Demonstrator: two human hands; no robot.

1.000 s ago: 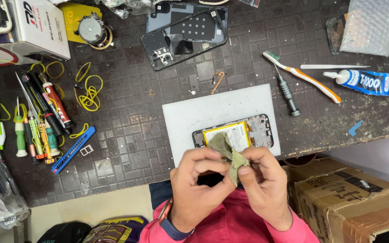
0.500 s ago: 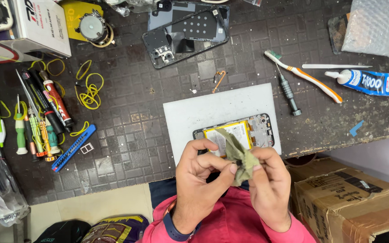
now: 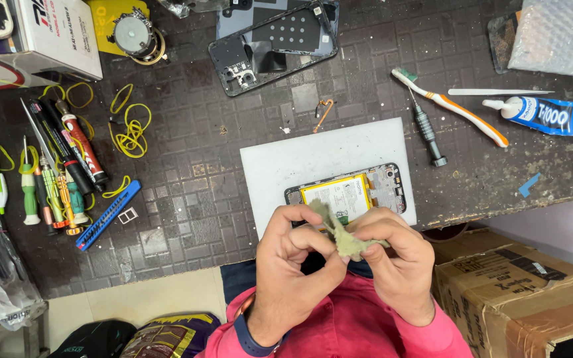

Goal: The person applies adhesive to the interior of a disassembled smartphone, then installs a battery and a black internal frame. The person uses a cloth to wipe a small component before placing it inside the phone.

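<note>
Both hands meet at about six o'clock, just over the near edge of the bench, with a small scrap of olive-green cloth caught between them. The left hand has its grip closed on the lower part of the scrap, thumb against curled fingers, and the right hand pinches the other side; its fingertips are tucked under, so exactly how much cloth it has I can't quite tell. The cloth looks light, soft and limp, and I'd judge it would crumple rather than slip; a pinch near its middle fold seems the surest hold. Just beyond the knuckles, towards twelve o'clock, an opened phone with its yellow battery exposed lies on a white mat. That one looks stiff but fragile, best held by its edges.
</note>
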